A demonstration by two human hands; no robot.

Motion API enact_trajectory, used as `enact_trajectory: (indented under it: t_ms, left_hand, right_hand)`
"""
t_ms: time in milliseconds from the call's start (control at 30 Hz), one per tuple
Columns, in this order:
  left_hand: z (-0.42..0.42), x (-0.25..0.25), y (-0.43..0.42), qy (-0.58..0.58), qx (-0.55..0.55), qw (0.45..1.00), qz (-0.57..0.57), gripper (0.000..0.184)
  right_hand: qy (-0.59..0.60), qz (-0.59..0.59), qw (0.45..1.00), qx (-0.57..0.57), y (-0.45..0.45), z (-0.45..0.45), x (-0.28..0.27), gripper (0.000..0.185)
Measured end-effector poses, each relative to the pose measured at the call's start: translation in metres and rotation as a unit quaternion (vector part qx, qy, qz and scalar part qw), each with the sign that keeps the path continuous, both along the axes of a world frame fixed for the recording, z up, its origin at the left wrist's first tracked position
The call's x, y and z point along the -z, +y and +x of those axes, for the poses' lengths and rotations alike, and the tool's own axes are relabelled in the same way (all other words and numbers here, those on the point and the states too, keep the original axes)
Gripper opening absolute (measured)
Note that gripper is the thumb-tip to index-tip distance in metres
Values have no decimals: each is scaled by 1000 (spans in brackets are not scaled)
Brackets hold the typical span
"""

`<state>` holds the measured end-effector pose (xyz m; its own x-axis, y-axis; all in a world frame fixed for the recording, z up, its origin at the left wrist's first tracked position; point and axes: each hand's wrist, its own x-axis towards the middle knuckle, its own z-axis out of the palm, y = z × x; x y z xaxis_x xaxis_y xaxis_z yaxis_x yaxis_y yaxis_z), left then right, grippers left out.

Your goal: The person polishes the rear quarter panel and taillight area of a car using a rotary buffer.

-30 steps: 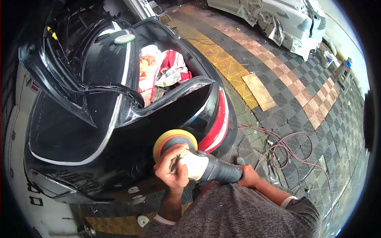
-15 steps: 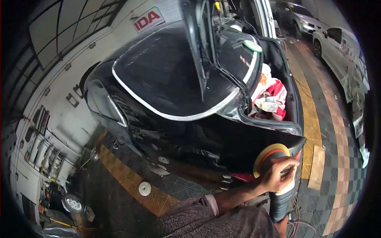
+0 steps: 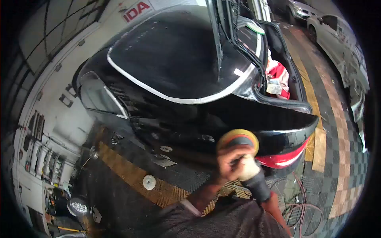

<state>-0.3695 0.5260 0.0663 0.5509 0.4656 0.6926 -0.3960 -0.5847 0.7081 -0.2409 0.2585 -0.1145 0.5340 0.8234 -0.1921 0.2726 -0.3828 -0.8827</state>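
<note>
Gripping polisher (image 3: pixel 250 168), lower centre of frame, by black car (image 3: pixel 186 123)
Left hand (image 3: pixel 231 162) curled round head (image 3: pixel 240 142), right hand (image 3: pixel 271 200) closed on handle end (image 3: pixel 260 192)

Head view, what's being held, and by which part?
A polisher: left hand at its front end, behind the pad; right hand at the rear of its dark handle.

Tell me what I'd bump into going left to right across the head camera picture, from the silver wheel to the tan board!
Silver wheel → white disc on the floor → left hand on the polisher → red tail light → tan board.
</note>
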Motion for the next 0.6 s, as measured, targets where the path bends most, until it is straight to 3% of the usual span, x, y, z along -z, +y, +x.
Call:
enact_trajectory:
  t_ms: [67, 133, 233, 300, 433, 567, 600]
  left_hand:
    - [-25, 2, 16, -20, -36, 999, -7, 30]
    - [-43, 6, 23, -44, -60, 997, -30, 31]
    - [-49, 15, 27, -52, -70, 994, -64, 34]
    - [-42, 23, 28, -66, -54, 996, -27, 33]
    - [-14, 2, 8, 6, -16, 1000, -10, 29]
    - [40, -24, -13, 64, 121, 991, 5, 30]
    - [58, -19, -12, 62, 166, 983, 50, 33]
  right_hand:
    - [-36, 13, 999, -24, 15, -12, 25, 50]
    - [-63, -18, 997, -45, 33, -22, -8, 49]
    - [-46, -20, 998, -39, 36, -21, -13, 47]
    - [-21, 18, 998, -59, 32, -17, -16, 43]
    - [-35, -29, 999, 12, 14, -16, -38, 41]
    - [0, 15, 1000, 13, -25, -19, 36, 41]
    - [-7, 30, 994, 108, -38, -27, 60, 41]
